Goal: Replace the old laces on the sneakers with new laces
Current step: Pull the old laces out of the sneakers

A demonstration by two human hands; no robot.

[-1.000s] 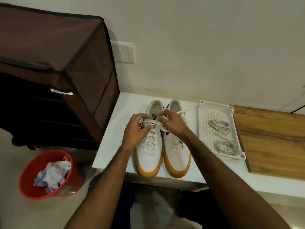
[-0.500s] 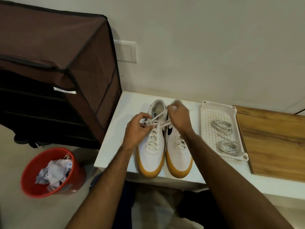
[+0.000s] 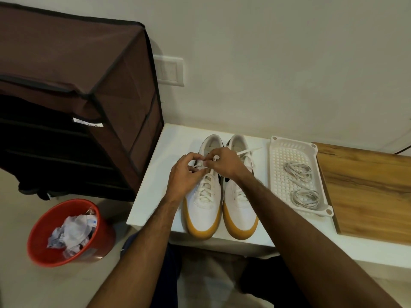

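2 sneakers side by side on the table in front of me, tray to their right.

My left hand [image 3: 183, 174] and right hand [image 3: 224, 162] meet over the far end of the left sneaker [image 3: 203, 207], pinching its lace [image 3: 205, 168]; the right sneaker [image 3: 240, 210] touches it. On the table [image 3: 173, 143], the tray [image 3: 278, 152] holds 2 lace coils [image 3: 298, 171], one far, one near. A board [image 3: 364, 187] lies right of the tray. Left of the table stands a shoe rack [image 3: 73, 90], with a bin [image 3: 69, 234] on the floor nearer me.
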